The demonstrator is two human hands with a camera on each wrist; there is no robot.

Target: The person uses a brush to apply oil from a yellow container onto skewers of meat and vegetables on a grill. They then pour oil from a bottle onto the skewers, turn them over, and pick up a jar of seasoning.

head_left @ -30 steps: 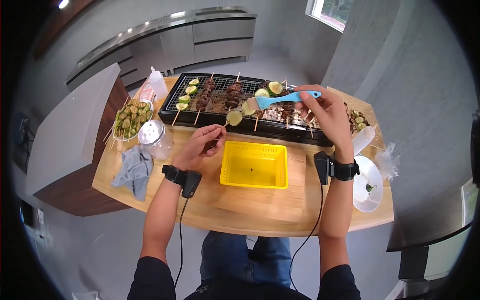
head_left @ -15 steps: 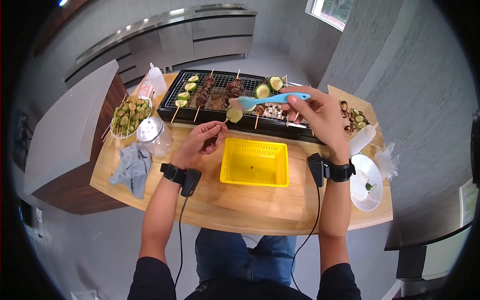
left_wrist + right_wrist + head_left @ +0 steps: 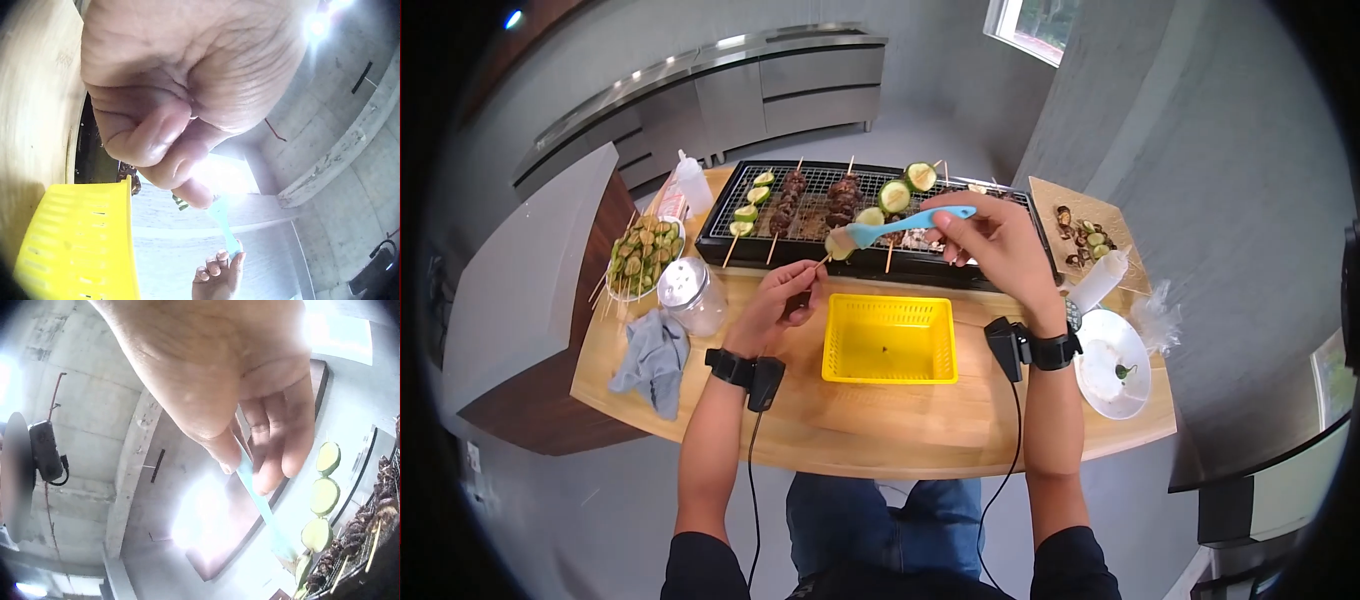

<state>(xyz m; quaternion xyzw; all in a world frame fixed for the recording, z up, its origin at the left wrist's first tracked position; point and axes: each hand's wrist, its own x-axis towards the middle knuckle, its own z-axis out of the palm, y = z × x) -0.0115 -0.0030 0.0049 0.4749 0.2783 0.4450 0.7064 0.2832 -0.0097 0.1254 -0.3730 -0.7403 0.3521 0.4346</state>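
Observation:
My left hand pinches the near end of a wooden skewer of zucchini slices and holds it slanting over the grill's front. In my right hand is a light-blue basting brush, gripped by its handle between thumb and fingers. Its pale bristles lie over the slice nearest my left hand. The right wrist view shows the slices in a row, with the brush head at the lower ones. In the left wrist view, curled fingers hide most of the skewer.
The black grill bears meat skewers and another zucchini skewer. A yellow basket stands before it. At left are a skewer-filled bowl, shaker jar and cloth; at right, a squeeze bottle and white plate.
The brush has moved left and toward me along the skewer, from the second slice to the one nearest my left hand. My left hand keeps its pinch. The head view has shifted slightly.

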